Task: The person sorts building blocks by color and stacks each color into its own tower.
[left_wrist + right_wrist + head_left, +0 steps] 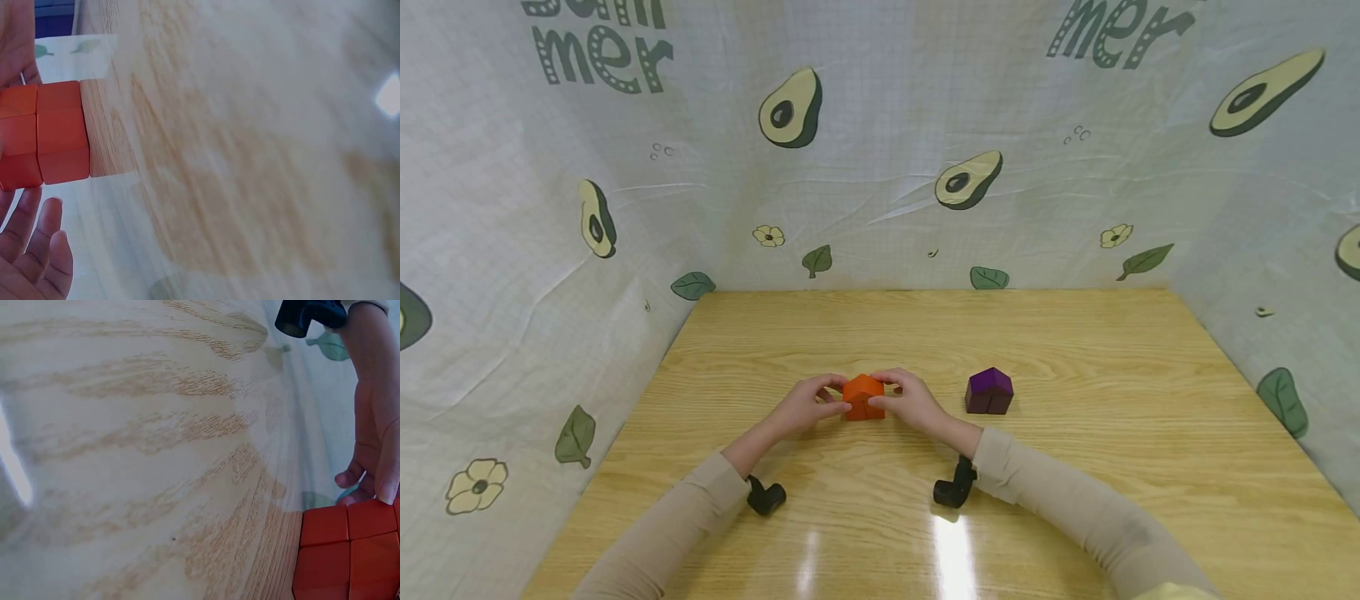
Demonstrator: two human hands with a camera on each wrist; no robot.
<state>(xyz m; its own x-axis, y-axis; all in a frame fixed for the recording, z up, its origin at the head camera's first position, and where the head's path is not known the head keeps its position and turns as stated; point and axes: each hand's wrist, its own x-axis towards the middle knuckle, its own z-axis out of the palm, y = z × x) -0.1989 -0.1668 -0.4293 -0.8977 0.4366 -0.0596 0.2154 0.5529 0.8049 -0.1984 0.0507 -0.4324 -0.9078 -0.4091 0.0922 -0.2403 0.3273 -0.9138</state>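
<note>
An orange house-shaped block set (864,397) with a peaked top stands on the table between both hands. Seams in the left wrist view split the orange blocks (62,134) into several pieces. From the left side, my left hand (801,407) holds them, thumb at the front and fingers behind. My right hand (916,402) grips the opposite side, its thumb across the front face. In the right wrist view the left hand (378,437) has its thumb at the edge of the orange blocks (350,550).
A purple house-shaped block set (989,392) stands to the right of the right hand. Black wrist cameras (766,497) hang under both forearms. A pale cloth (880,125) printed with avocados surrounds the wooden table (1075,492) at the back and sides.
</note>
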